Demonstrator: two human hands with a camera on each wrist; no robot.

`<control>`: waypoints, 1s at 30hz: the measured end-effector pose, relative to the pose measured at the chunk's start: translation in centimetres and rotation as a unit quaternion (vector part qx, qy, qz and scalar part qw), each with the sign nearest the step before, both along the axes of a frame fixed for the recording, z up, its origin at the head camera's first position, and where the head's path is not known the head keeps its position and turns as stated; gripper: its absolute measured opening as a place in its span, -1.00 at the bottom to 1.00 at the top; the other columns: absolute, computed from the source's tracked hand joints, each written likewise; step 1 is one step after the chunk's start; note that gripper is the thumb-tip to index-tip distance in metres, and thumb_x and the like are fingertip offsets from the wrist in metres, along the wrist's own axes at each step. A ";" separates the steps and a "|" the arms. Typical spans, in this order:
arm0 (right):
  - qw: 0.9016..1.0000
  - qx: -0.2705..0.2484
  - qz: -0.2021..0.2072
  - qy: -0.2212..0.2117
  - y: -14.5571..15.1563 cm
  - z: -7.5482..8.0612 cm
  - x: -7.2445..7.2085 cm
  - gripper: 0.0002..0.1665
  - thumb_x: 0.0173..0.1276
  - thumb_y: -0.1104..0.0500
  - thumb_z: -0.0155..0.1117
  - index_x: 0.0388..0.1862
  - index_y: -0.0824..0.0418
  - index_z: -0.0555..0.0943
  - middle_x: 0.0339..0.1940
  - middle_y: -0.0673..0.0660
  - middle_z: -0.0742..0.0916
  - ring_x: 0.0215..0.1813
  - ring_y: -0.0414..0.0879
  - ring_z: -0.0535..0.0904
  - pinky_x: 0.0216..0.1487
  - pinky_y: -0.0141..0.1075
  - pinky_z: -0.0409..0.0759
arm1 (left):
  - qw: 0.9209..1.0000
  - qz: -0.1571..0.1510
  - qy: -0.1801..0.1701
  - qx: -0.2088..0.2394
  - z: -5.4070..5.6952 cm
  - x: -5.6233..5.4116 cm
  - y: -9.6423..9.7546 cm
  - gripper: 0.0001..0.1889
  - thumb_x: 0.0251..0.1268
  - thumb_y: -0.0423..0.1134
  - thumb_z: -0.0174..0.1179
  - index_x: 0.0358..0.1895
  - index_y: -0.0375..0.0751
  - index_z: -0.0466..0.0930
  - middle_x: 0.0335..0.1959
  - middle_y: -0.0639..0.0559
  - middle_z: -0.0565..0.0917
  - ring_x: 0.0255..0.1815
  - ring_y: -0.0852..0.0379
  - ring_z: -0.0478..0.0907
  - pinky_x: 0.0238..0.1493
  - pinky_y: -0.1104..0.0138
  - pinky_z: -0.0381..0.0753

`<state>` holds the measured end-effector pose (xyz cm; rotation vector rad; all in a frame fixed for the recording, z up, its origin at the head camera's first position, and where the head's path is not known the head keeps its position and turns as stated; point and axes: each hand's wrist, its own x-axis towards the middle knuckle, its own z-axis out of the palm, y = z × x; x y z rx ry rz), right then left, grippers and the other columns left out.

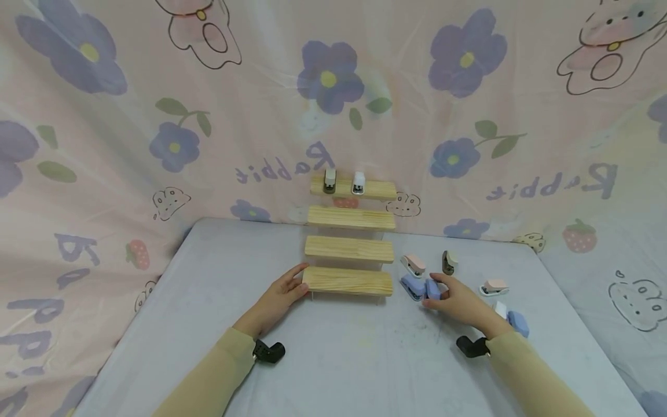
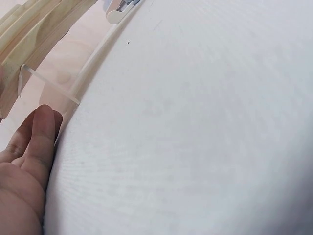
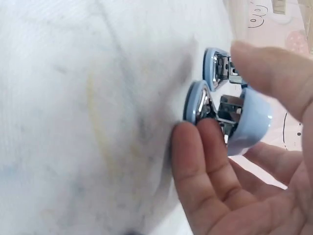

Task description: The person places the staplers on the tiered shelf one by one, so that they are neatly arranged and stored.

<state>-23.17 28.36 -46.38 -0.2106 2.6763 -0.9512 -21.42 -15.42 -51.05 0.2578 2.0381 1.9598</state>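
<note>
My right hand [image 1: 464, 304] pinches a small blue stapler [image 1: 432, 289] at the table's right, thumb on one side and fingers on the other. In the right wrist view this stapler [image 3: 254, 122] shows its metal inside, and a second blue one stands beside it. That second blue stapler [image 1: 413, 287] lies just left of the hand. My left hand [image 1: 278, 298] holds the left end of a stepped wooden display rack [image 1: 349, 281] at its lowest board. Fingers [image 2: 43, 129] lie low beside the rack's clear support in the left wrist view, where the thumb is mostly cut off.
On the rack's top board stand a dark stapler [image 1: 329, 181] and a white stapler [image 1: 358, 183]. Around the right hand lie a pink stapler [image 1: 414, 264], a dark-based one [image 1: 449, 263], another pink one [image 1: 494, 287], a white one [image 1: 500, 309] and a blue one [image 1: 518, 324].
</note>
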 end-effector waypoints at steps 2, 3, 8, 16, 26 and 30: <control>1.000 0.006 0.001 0.005 -0.1 0.0 0.1 0.01 0.21 -0.10 0.44 0.47 0.30 0.19 -0.40 0.13 0.56 -0.43 -0.08 0.40 -0.46 -0.25 0.36 | 1.000 0.000 0.000 -0.001 0.1 0.0 0.0 -0.30 0.35 0.06 0.18 0.50 0.23 0.12 0.26 -0.05 0.49 0.27 0.05 0.42 0.35 0.04 0.19; 1.000 0.008 0.002 0.006 -0.1 0.1 0.1 0.00 0.22 -0.09 0.43 0.46 0.31 0.19 -0.39 0.14 0.57 -0.41 -0.07 0.40 -0.45 -0.24 0.36 | 1.000 0.001 0.000 -0.002 0.1 0.0 0.0 -0.30 0.35 0.06 0.18 0.50 0.23 0.12 0.26 -0.05 0.49 0.27 0.05 0.42 0.35 0.04 0.19; 1.000 0.022 0.006 0.020 -0.1 0.1 0.2 -0.05 0.23 -0.07 0.42 0.43 0.35 0.24 -0.08 0.29 0.63 -0.19 0.00 0.53 -0.29 -0.18 0.50 | 1.000 0.001 0.006 -0.003 0.0 0.1 0.0 -0.29 0.36 0.04 0.17 0.52 0.18 0.09 0.27 -0.07 0.48 0.27 0.04 0.42 0.35 0.03 0.20; 0.999 0.039 -0.009 0.027 -0.3 0.2 0.4 -0.09 0.25 -0.08 0.41 0.40 0.36 0.28 -0.01 0.32 0.62 -0.14 0.01 0.57 -0.26 -0.16 0.55 | 1.000 -0.001 0.009 -0.005 -0.2 0.0 0.1 -0.30 0.39 0.02 0.15 0.52 0.16 0.08 0.28 -0.11 0.47 0.27 0.02 0.41 0.35 0.02 0.18; 0.997 0.050 -0.025 0.049 0.0 0.6 0.6 -0.07 0.27 -0.18 0.36 0.42 0.31 0.27 0.00 0.31 0.62 -0.18 -0.01 0.58 -0.33 -0.19 0.55 | 1.000 0.001 0.005 -0.002 0.0 0.0 0.0 -0.30 0.36 0.04 0.17 0.51 0.21 0.11 0.28 -0.07 0.48 0.28 0.04 0.40 0.35 0.05 0.19; 0.997 0.047 -0.033 0.053 0.0 1.1 0.6 -0.07 0.27 -0.19 0.34 0.44 0.27 0.26 -0.07 0.26 0.64 -0.23 -0.03 0.57 -0.37 -0.23 0.54 | 1.000 -0.004 0.007 -0.001 0.0 0.1 0.0 -0.29 0.37 0.04 0.16 0.52 0.18 0.08 0.30 -0.09 0.45 0.29 0.02 0.40 0.35 0.03 0.19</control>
